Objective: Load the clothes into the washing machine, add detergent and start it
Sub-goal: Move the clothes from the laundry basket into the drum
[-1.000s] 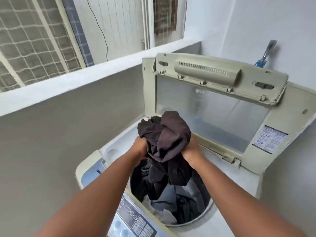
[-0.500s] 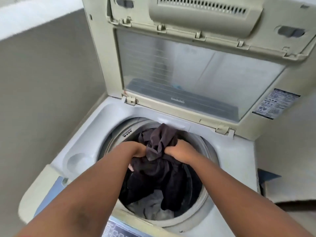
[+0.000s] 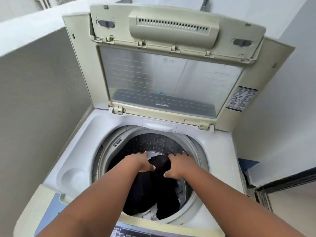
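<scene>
While both arms reach down through the round opening, the dark clothes (image 3: 150,194) sit inside the drum (image 3: 153,142) of the washing machine (image 3: 80,151), bunched into a black heap that fills the lower and middle part of the tub. A hump of the same fabric rises between the two hands. The left hand (image 3: 142,162) lies on the left side of that hump, its fingers bent over the cloth and the thumb tucked against it; the right hand (image 3: 177,165) does the same on the right side, fingers curled over the top and the thumb pressing in from below. Whether the fingers actually close round the fabric or only press it down is hard to tell from this angle. A scrap of pale cloth (image 3: 148,215) shows under the dark heap at the near edge of the opening. Behind the hands the perforated drum wall is bare. The lid (image 3: 171,74) stands folded upright at the back, its clear window facing the camera, with a printed label (image 3: 241,98) on its right frame. A control panel (image 3: 130,232) runs along the near edge of the machine, partly covered by the arms.
</scene>
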A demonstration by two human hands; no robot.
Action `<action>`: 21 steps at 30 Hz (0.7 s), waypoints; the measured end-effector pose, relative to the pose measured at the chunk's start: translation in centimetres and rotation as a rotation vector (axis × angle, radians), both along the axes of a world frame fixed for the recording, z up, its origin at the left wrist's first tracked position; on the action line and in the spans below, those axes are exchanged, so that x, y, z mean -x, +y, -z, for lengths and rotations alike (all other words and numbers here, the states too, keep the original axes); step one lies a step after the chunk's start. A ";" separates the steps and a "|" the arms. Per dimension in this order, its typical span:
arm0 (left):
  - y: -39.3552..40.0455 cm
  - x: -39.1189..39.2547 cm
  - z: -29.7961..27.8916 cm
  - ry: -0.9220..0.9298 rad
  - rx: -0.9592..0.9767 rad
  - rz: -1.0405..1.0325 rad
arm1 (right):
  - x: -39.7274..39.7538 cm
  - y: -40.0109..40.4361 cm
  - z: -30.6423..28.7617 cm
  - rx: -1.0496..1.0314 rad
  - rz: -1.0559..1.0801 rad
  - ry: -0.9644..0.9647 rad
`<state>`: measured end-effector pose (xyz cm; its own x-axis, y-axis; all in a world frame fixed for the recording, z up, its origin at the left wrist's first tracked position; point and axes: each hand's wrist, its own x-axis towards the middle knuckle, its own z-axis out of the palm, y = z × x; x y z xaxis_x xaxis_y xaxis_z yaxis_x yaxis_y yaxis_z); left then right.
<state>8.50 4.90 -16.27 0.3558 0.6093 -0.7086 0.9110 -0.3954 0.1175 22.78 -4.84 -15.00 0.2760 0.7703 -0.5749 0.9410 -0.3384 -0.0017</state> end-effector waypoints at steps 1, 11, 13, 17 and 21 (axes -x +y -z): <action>-0.6 -0.2 -0.5 0.003 -0.018 0.006 | -0.1 -0.4 -0.4 -0.012 -0.007 0.001; -7.8 -4.2 -6.7 0.001 -0.225 -0.002 | -3.3 -6.5 -5.7 -0.227 -0.160 -0.019; -10.5 -6.5 -8.5 -0.024 -0.244 -0.029 | -5.2 -8.8 -7.3 -0.269 -0.189 -0.014; -15.6 -12.4 -10.7 -0.120 -0.266 -0.037 | -10.7 -14.4 -10.3 -0.354 -0.216 -0.058; -19.6 -19.3 -11.6 -0.256 -0.300 0.011 | -17.8 -19.0 -11.9 -0.369 -0.132 -0.082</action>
